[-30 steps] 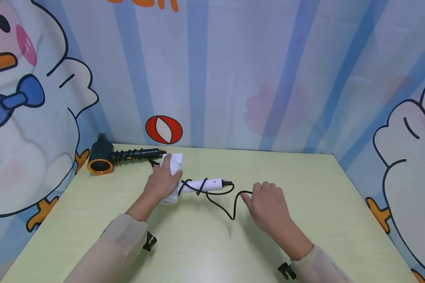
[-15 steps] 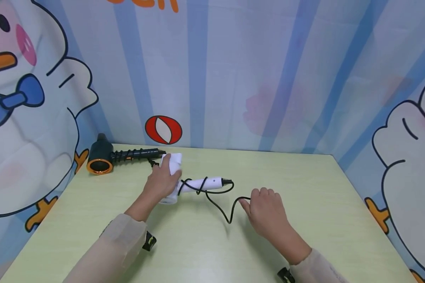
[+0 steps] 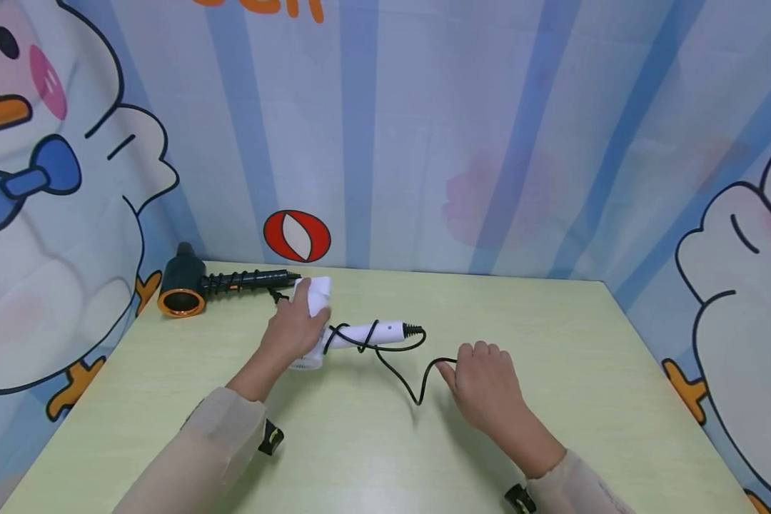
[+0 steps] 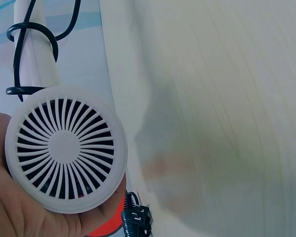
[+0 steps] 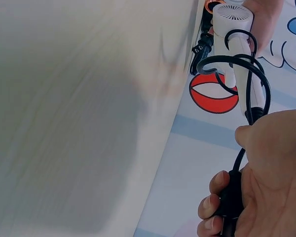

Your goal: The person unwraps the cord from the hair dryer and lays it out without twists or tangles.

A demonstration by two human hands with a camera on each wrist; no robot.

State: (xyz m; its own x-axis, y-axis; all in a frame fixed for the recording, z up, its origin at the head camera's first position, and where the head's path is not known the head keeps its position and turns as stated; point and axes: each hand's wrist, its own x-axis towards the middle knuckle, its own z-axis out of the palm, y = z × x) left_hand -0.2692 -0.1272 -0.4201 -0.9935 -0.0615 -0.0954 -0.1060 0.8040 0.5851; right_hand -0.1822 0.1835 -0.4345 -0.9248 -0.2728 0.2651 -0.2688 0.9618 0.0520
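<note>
My left hand [image 3: 292,328] grips a white hair dryer [image 3: 363,335] around its barrel, with the handle pointing right. In the left wrist view, the round slotted grille [image 4: 64,148] faces the camera and fingers curl behind it. A black cord [image 3: 398,376] is looped around the handle, then sags and runs to my right hand [image 3: 488,389]. That hand's fingers curl round the cord's thick black end piece [image 5: 231,197], seen in the right wrist view; its tip is hidden in the palm.
A black hair dryer [image 3: 183,282] with orange trim lies at the table's back left, its cord wound round the handle and its plug [image 4: 135,217] near my left hand. A printed curtain [image 3: 411,143] stands behind the pale table [image 3: 385,457].
My right hand has come slightly nearer to me, and the cord's sag hangs a little lower. My left hand and the white hair dryer have stayed almost still.
</note>
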